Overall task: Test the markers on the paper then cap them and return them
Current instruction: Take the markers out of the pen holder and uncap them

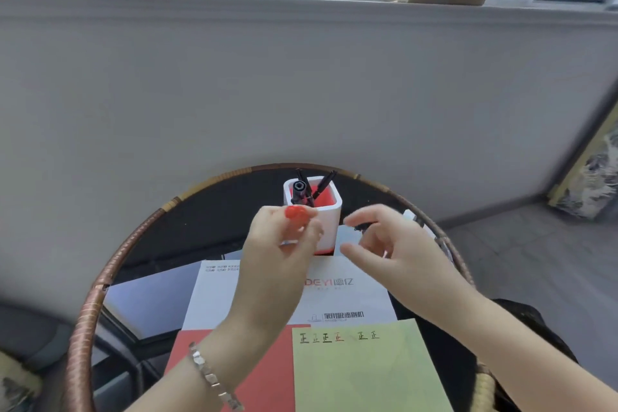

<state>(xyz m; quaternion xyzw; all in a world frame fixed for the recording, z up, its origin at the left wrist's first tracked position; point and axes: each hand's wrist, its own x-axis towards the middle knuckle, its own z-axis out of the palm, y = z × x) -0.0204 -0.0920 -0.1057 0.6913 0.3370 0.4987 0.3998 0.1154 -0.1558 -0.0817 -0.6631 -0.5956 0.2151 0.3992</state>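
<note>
My left hand [284, 244] pinches a red marker [296, 212], seen end-on, just in front of the white pen holder [329, 211] with the red inside. Black markers [302, 189] stand tilted in the holder. My right hand [384, 244] hovers to the right of the holder with thumb and fingers apart. A small dark bit shows by its fingertips, and I cannot tell what it is. A light green paper [368, 371] with a row of test marks along its top edge lies near me.
The paper rests on a white and red booklet [234, 294] on a round glass table with a rattan rim [83, 328]. A small white object [409, 214] sits at the table's right edge. The wall stands close behind the table.
</note>
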